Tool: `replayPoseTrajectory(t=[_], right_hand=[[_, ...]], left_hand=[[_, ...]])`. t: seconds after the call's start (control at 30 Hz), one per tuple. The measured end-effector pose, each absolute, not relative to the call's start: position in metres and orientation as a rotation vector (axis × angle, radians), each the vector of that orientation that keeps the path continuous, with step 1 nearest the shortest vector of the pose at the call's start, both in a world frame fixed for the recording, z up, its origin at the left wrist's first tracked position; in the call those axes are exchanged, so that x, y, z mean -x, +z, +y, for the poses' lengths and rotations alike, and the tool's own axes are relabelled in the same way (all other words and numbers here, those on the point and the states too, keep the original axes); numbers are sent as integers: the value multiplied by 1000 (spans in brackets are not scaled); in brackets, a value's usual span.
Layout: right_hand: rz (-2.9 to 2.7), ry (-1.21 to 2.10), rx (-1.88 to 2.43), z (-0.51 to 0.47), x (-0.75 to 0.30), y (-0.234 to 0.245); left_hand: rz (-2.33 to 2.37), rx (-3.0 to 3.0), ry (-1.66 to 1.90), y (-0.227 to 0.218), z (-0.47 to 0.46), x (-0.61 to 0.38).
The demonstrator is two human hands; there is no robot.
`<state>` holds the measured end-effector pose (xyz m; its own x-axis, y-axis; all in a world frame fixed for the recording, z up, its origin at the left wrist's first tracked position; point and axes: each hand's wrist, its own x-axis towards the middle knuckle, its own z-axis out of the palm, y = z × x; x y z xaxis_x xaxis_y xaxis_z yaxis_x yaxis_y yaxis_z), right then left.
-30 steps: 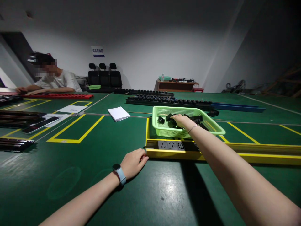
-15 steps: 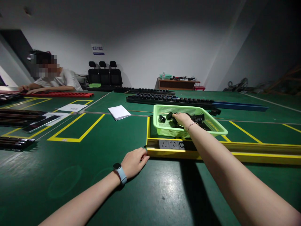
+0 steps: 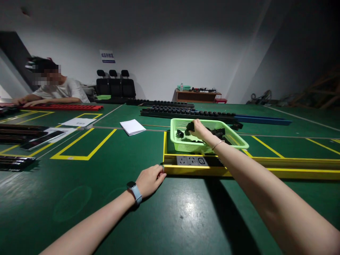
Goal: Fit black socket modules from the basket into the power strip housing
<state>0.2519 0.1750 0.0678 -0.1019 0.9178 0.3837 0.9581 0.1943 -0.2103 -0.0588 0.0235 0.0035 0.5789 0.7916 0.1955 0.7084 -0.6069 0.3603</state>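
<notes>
My right hand (image 3: 199,129) is over the light green basket (image 3: 186,146), fingers closed on a black socket module (image 3: 190,127). The fingers partly cover the module, so its face does not show. More black modules (image 3: 219,133) lie loose in the basket below, one small piece (image 3: 180,133) apart at the left. My left hand (image 3: 152,180) rests on the table with its fingers curled against the left end of a long yellow channel (image 3: 196,171). Inside the channel, near that end, sit grey and black socket faces (image 3: 191,161).
A white folded paper (image 3: 132,126) lies left of the basket. Behind it run black socket strips (image 3: 186,112) and a blue rail (image 3: 262,119). Dark rails (image 3: 21,134) lie at the left. Across the table, a person (image 3: 63,90) leans by a red rail (image 3: 66,107).
My right hand has risen slightly and moved left within the basket, lifting a black socket module. My left hand stays at the channel's end. The view has shifted a little.
</notes>
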Motion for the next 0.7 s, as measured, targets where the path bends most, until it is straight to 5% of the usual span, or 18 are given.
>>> replayPoseTrajectory(t=[0.17,0.27,0.4,0.7], right_hand=[[-1816,122,1498,143,-200,80],[-1382,802,963,108,-164,85],[-1208,1155,773,68,-128,88],[-1796,711,1132,59,-105,43]], left_hand=[[1250,-2565,502,5,23,58],[1248,-2575,510,4,23,58],[1265,-2554,499,1,24,58],[1259,-2579,473,2,24,58]])
